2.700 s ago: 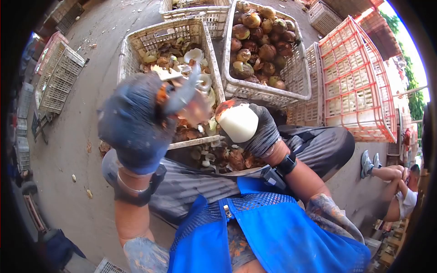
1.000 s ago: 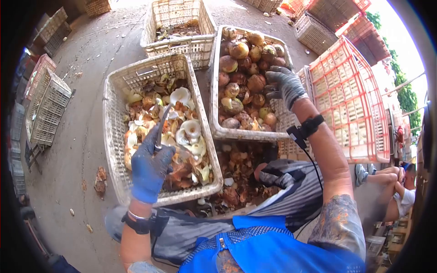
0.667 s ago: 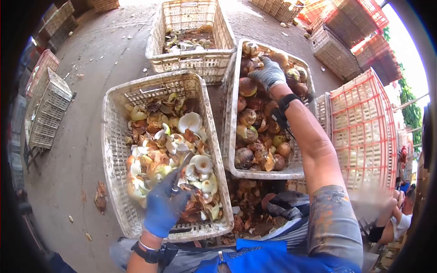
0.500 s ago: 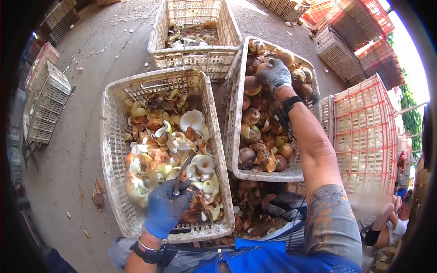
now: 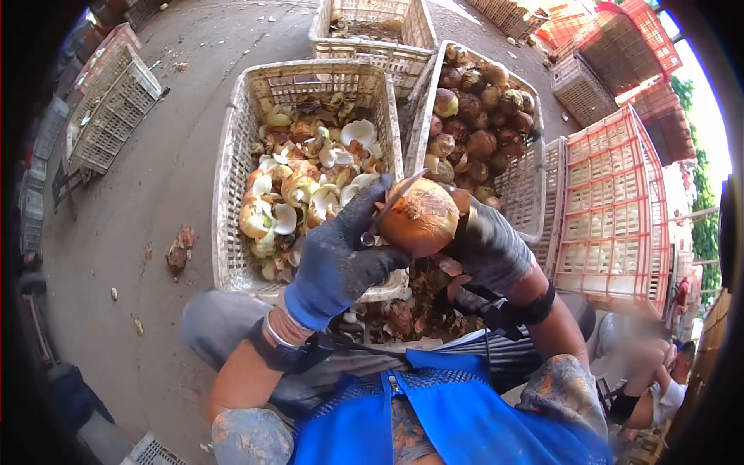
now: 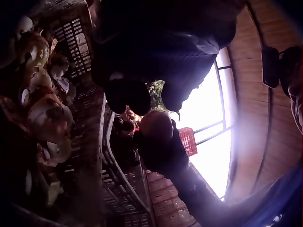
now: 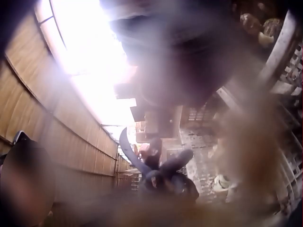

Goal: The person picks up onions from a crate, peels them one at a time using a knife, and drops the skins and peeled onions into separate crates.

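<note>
In the head view, my right hand (image 5: pixel 496 244), in a grey glove, grips a large brown-skinned onion (image 5: pixel 422 217) from its right side. My left hand (image 5: pixel 333 252), in a blue and dark glove, holds a small curved knife (image 5: pixel 399 198) whose blade overlaps the onion's left side. Both hands are in front of my lap. In the right wrist view the knife (image 7: pixel 130 149) rises from the gloved left hand (image 7: pixel 165 182). The left wrist view is dark; the onion (image 6: pixel 156 125) shows there in the right hand's grip.
A white crate (image 5: pixel 225 178) of onion peelings stands front left, and another crate (image 5: pixel 531 209) of unpeeled onions is at right. A third crate (image 5: pixel 372 50) stands behind them. Red-netted crates (image 5: pixel 612 209) are far right; peelings (image 5: pixel 399 316) lie between my legs. A person (image 5: pixel 659 380) sits at right.
The peeled white onion has left my right hand. That hand reached into the onion crate and came back with an unpeeled onion. My left hand, still holding the knife, moved right to meet it.
</note>
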Available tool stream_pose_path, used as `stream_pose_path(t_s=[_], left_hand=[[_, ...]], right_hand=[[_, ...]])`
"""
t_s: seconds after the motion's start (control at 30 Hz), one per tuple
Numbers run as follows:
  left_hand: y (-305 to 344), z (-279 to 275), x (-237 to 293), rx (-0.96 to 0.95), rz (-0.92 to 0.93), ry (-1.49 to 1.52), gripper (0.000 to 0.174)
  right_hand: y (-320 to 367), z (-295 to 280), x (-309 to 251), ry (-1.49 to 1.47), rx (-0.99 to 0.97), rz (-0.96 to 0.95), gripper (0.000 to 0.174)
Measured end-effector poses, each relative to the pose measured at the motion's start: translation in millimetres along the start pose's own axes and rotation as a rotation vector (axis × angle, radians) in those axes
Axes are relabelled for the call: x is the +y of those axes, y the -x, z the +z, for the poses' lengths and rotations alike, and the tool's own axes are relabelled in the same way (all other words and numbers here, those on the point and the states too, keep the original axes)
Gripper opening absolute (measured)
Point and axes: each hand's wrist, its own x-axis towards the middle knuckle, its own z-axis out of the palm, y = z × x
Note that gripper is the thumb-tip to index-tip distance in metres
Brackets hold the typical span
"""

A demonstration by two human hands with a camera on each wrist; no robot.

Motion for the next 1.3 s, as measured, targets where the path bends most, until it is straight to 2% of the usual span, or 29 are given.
stream_pose_path(t_s=[0.03,0.07,0.1,0.13,0.17,0.2,0.27,0.3,0.33,0.4,0.43,0.47,0.53,0.57,0.63,0.67,0.73,0.8,0.9,0.97,1.03,1.07,1.13,1.17,1.2,1.27,1.3], left_hand=[[7,2,13,0.038,-0.183,0.373,0.088],[14,2,29,0.037,-0.171,0.366,0.088],[19,1,49,0.009,-0.270,0.465,0.087],[24,3,64,-0.022,-0.371,0.563,0.086],[28,7,74,-0.033,-0.375,0.470,0.078],[35,11,69,-0.032,-0.368,0.469,0.078],[47,20,57,0.067,-0.007,-0.108,0.070],[53,23,56,0.152,0.146,-0.247,0.064],[58,25,60,0.159,0.146,-0.248,0.064],[69,30,66,0.227,0.165,-0.597,0.063],[72,33,62,0.224,0.185,-0.637,0.069],[74,36,61,0.233,0.182,-0.641,0.069],[75,41,59,0.237,0.285,-0.832,0.074],[76,44,58,0.231,0.262,-0.885,0.076],[77,49,55,0.237,0.223,-0.917,0.075],[75,51,52,0.237,0.195,-0.948,0.075],[79,52,37,0.279,0.255,-0.912,0.073],[88,54,25,0.269,0.131,-0.944,0.071],[89,54,22,0.284,0.153,-0.989,0.069],[86,50,12,0.277,0.161,-1.034,0.069],[87,40,-15,0.267,-0.038,-1.175,0.062],[89,31,-19,0.273,-0.025,-1.179,0.062],[96,21,-22,0.355,-0.233,-0.966,0.060],[93,23,-18,0.381,-0.088,-0.934,0.051],[92,29,-17,0.386,-0.078,-0.931,0.051],[85,42,0,0.248,-0.216,-0.093,0.049],[83,46,21,0.171,-0.341,0.188,0.049]], right_hand=[[13,10,-21,-0.370,0.095,0.083,0.084],[24,21,-33,-0.742,0.194,0.168,0.103],[30,34,-29,-0.737,0.200,0.155,0.103],[33,48,-17,-0.574,0.314,0.013,0.105],[37,58,-11,-0.408,0.424,-0.124,0.107],[41,62,-13,-0.403,0.423,-0.129,0.107],[49,71,-17,-1.216,0.291,-0.004,0.110],[51,77,-6,-1.241,0.355,0.003,0.098],[51,81,-3,-1.238,0.349,0.005,0.098],[52,88,3,-1.293,0.321,-0.042,0.085],[52,91,7,-1.361,0.308,-0.070,0.075],[53,93,8,-1.359,0.297,-0.069,0.075],[51,100,6,-1.289,0.355,-0.074,0.075],[50,103,5,-1.288,0.348,-0.071,0.075],[50,111,3,-1.127,0.523,-0.117,0.072],[51,112,7,-1.126,0.520,-0.114,0.072],[52,115,17,-1.380,0.423,-0.100,0.069],[54,115,15,-1.348,0.435,-0.097,0.069],[53,118,21,-1.365,0.390,-0.014,0.078],[56,118,17,-1.381,0.416,-0.012,0.079],[67,116,9,-1.351,0.446,-0.034,0.085],[74,113,-3,-1.206,0.568,-0.076,0.092],[80,93,-3,-1.142,0.554,-0.112,0.096],[78,90,8,-1.203,0.599,-0.125,0.092],[76,87,9,-1.238,0.594,-0.142,0.092],[67,90,-4,-1.235,0.594,-0.239,0.093],[64,90,-3,-1.242,0.588,-0.241,0.093]])
